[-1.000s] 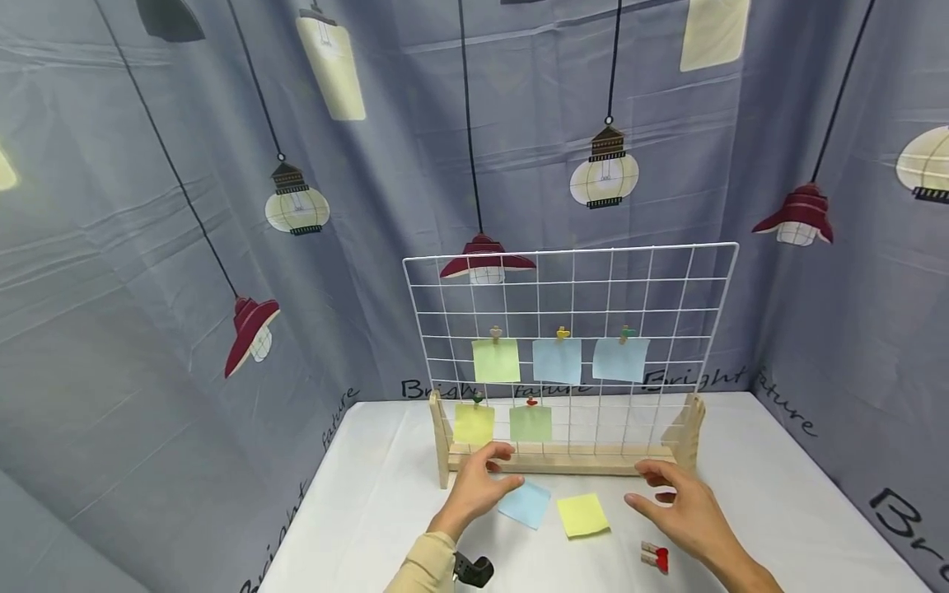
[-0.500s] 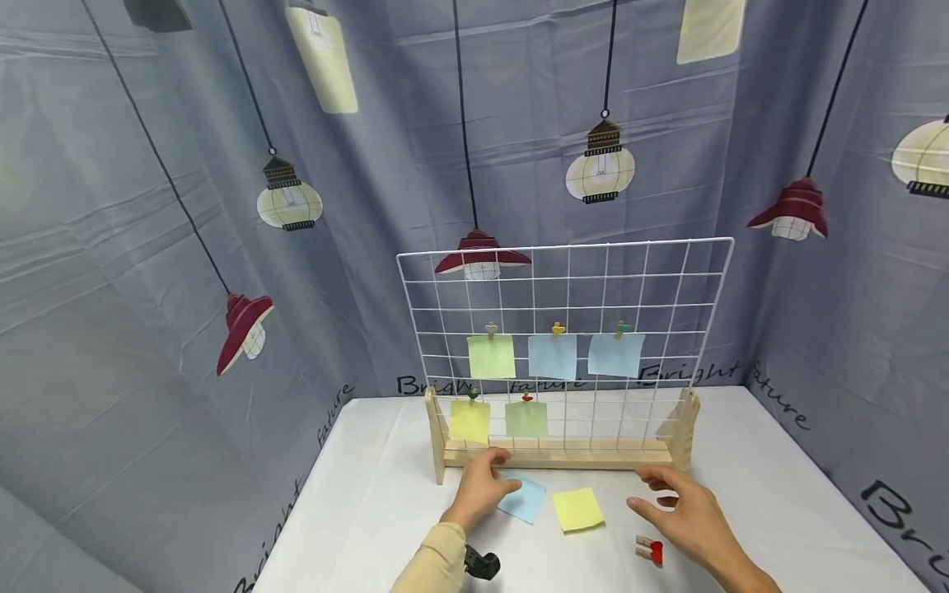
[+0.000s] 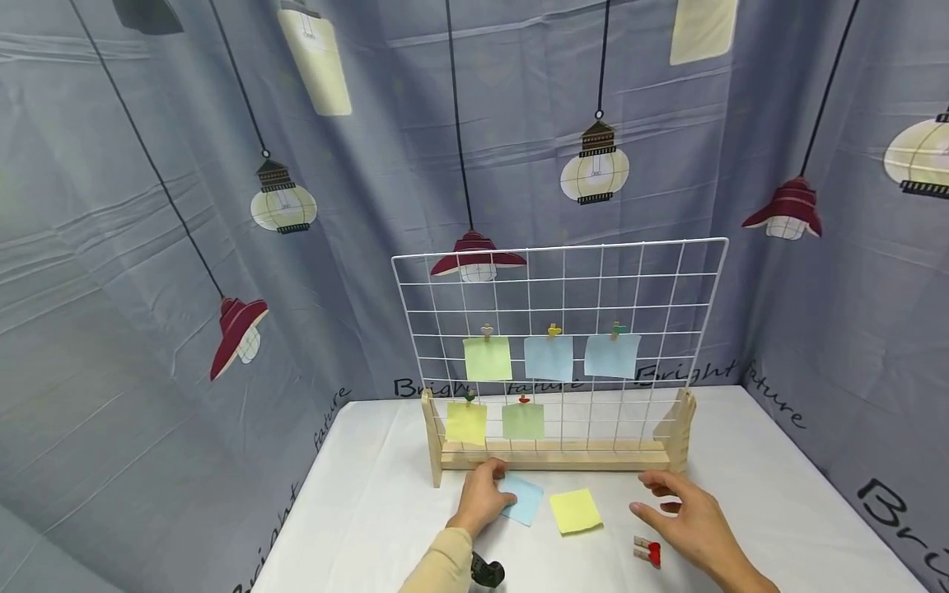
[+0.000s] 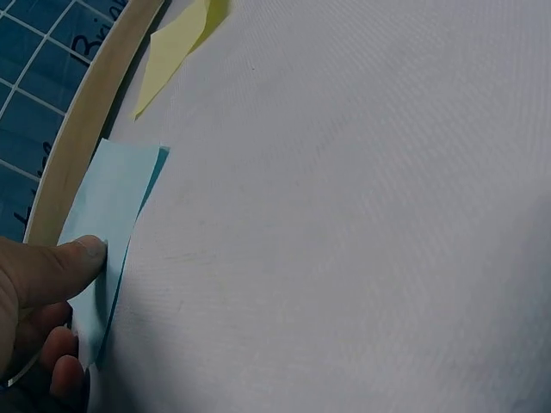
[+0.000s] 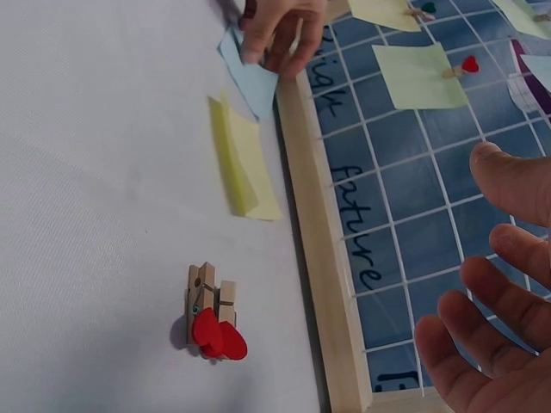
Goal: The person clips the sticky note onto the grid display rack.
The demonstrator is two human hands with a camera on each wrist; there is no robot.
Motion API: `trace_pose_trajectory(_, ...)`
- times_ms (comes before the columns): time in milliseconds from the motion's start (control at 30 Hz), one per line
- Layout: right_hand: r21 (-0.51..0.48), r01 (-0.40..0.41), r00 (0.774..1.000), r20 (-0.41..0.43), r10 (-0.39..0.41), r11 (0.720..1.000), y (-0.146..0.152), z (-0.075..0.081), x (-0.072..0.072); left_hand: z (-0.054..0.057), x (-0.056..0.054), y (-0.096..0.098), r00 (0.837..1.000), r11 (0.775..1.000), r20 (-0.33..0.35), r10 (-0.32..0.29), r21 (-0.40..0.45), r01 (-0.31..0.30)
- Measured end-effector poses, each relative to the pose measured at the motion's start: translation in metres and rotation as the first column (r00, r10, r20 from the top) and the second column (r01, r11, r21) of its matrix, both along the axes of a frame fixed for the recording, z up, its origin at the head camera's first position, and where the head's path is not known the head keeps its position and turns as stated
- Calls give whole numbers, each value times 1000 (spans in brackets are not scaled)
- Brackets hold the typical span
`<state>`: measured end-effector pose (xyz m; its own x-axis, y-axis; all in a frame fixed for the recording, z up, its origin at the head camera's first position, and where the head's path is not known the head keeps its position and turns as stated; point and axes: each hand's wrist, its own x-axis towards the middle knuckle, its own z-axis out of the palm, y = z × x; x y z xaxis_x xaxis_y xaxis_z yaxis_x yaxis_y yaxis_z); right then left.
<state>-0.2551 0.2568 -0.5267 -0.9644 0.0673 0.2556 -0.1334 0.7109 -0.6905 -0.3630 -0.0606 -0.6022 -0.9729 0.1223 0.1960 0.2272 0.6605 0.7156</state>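
Note:
My left hand point(image 3: 480, 499) is at a blue sticky note point(image 3: 525, 501) lying on the white table, just in front of the wire rack. In the left wrist view the thumb point(image 4: 84, 251) lies on top of the blue note point(image 4: 112, 194), and the other fingers curl at its near edge, pinching it. To the right lies a yellow sticky note point(image 3: 576, 511) with one edge lifted. My right hand point(image 3: 691, 520) hovers above the table with fingers apart, holding nothing. Beside it lie wooden clothespins with red hearts point(image 3: 648, 552), seen as two in the right wrist view.
A white wire grid point(image 3: 563, 284) stands in a wooden base point(image 3: 556, 459) at the back. Clothespins fix several notes on it, among them a light green note point(image 3: 488, 359) and a blue note point(image 3: 549, 358). A patterned curtain point(image 3: 356, 206) hangs around the table.
My left hand has come down onto the blue note, its thumb and fingers drawing closer together. The right hand has hardly moved. The head view has shifted slightly.

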Motion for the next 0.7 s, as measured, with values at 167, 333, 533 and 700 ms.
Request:
trace_pose_trajectory(167,-4,8,1000,25,-8,1000,1,-1,0,-1,0,0,1000,1000,-7,0,7,0)
trace_pose_trajectory(333,-14,11,998,68,-10,1000,1,-3,0,-4,1,0,1000,1000,-4,11,-10,-11)
trace_pose_trajectory(533,-5,15,999,33,-14,1000,2,-5,1,-7,0,-1,999,1000,-47,26,-2,-26)
trace_pose_trajectory(700,1,24,999,30,-24,1000,5,-6,2,-2,3,-3,998,998,-53,34,54,-31)
